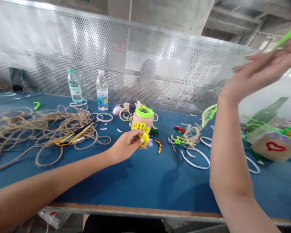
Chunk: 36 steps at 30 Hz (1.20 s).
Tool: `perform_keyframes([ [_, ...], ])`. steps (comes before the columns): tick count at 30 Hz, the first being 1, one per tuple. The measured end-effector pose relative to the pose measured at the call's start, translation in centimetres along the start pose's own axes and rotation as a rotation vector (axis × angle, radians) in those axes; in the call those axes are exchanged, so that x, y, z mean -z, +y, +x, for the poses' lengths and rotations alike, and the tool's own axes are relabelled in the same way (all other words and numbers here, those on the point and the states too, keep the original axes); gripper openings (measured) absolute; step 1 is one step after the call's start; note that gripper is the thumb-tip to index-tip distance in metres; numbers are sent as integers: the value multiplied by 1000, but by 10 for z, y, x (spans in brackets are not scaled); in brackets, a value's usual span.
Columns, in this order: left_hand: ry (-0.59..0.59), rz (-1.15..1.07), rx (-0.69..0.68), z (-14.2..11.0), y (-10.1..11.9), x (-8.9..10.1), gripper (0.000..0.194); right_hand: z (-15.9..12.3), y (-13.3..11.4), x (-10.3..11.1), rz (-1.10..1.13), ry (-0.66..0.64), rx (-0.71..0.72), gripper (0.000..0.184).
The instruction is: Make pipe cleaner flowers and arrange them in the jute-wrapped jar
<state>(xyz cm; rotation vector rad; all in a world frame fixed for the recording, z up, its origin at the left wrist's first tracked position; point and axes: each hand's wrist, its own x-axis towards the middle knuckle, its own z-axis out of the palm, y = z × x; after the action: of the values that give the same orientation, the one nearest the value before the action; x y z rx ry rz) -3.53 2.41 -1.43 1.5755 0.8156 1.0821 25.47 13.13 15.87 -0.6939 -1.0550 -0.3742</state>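
Observation:
My left hand (128, 144) pinches a small yellow pipe-cleaner piece (144, 139), with a bit of purple (149, 143) beside it. Right behind it stands a jar (145, 121) wrapped in pale pink, with a bright green rim and a yellow petal flower (139, 127) on its front. My right hand (264, 69) is raised high at the right, above the table. A bright green pipe cleaner (289, 35), blurred by motion, sticks out from its fingers and runs off the frame edge. A red and yellow striped piece (158, 146) lies near my left hand.
Loose twine (46, 126) spreads over the left, with a yellow utility knife (74, 134) on it. Two water bottles (75, 86) stand behind. White strips (196, 161) and a tangle of pipe cleaners (186, 137) lie at right, near a decorated pouch (274, 147) and green bottle (268, 111).

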Motion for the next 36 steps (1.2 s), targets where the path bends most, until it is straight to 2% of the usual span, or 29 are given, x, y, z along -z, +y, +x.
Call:
perform_keyframes([
  [1,-4,76,-9,0,-1,1,15,-6,-8,-4,60,98,61,17],
  [2,-13,162,-20,0,-2,2,17,-11,-17,-7,140,142,76,20],
  [3,-23,251,-28,-1,-2,3,20,-14,-26,-10,224,164,42,25],
  [5,-30,396,-54,-2,-2,4,27,-17,-42,-13,381,75,-113,31],
  [7,-26,500,-132,-4,-1,6,36,-17,-55,-13,494,-80,-195,28],
  [9,-29,574,-268,-6,3,6,43,-18,-67,-10,572,-212,-155,21],
  [12,-28,634,-438,-5,14,3,44,-21,-82,-7,613,-285,-106,15],
  [14,4,662,-503,3,27,-8,39,-24,-90,-5,589,-317,-122,15],
  [16,48,674,-531,19,43,-27,30,-26,-95,-5,554,-342,-144,13],
  [17,70,666,-516,30,51,-39,36,-26,-97,-5,543,-356,-155,13],
  [19,81,623,-497,58,65,-66,60,-25,-97,-4,543,-378,-184,12],
  [20,63,624,-460,72,70,-79,57,-24,-97,-4,551,-382,-196,12],
  [22,-10,700,-383,96,74,-101,26,-17,-94,1,556,-354,-219,13],
  [24,-60,761,-341,110,67,-115,22,-6,-87,10,535,-247,-222,16],
  [28,-142,903,-219,118,37,-118,24,25,-64,44,422,34,-178,28],
  [30,-136,924,-186,125,25,-115,21,38,-50,63,391,107,-143,32],
  [32,-103,914,-191,140,22,-112,16,45,-38,77,391,85,-119,31],
  [34,-58,895,-241,160,30,-111,30,46,-32,84,356,13,-158,30],
  [36,19,899,-369,179,44,-111,44,43,-29,84,305,-63,-222,30],
])
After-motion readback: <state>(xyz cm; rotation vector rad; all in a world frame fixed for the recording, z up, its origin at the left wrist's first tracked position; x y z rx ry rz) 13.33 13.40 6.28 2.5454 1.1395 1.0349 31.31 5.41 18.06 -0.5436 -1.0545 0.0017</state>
